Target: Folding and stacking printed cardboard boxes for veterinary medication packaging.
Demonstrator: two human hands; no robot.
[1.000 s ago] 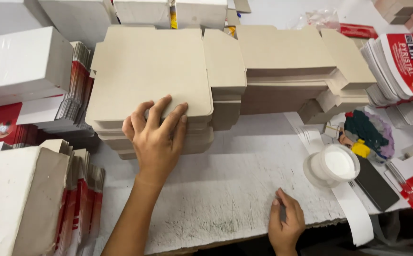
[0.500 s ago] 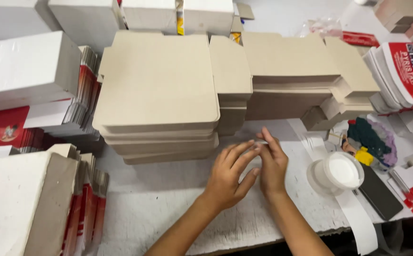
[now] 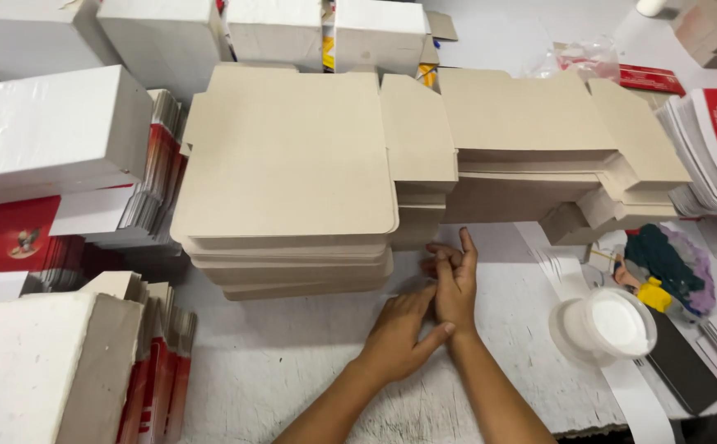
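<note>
My left hand [image 3: 399, 333] and my right hand [image 3: 454, 279] are pressed together on the white table [image 3: 292, 370], just in front of a tall stack of flat beige cardboard blanks [image 3: 284, 164]. The left hand's fingers and thumb lie against the side of the right hand. My right index finger points away from me and its other fingers are curled; whether they pinch anything small is hidden. I see nothing in the left hand. A second stack of beige blanks [image 3: 523, 115] lies to the right of the first.
A round white tub [image 3: 613, 325] stands right of my hands, beside a black phone [image 3: 687, 362], a white strip [image 3: 646, 403] and a bundle of coloured cloth [image 3: 663, 263]. White boxes [image 3: 46, 131] and piles of red and white printed flats [image 3: 157, 173] line the left side.
My left hand left the top of the cardboard stack and came down to the table. My right hand moved up from the table's front edge to meet it, and both now rest closer to the stack.
</note>
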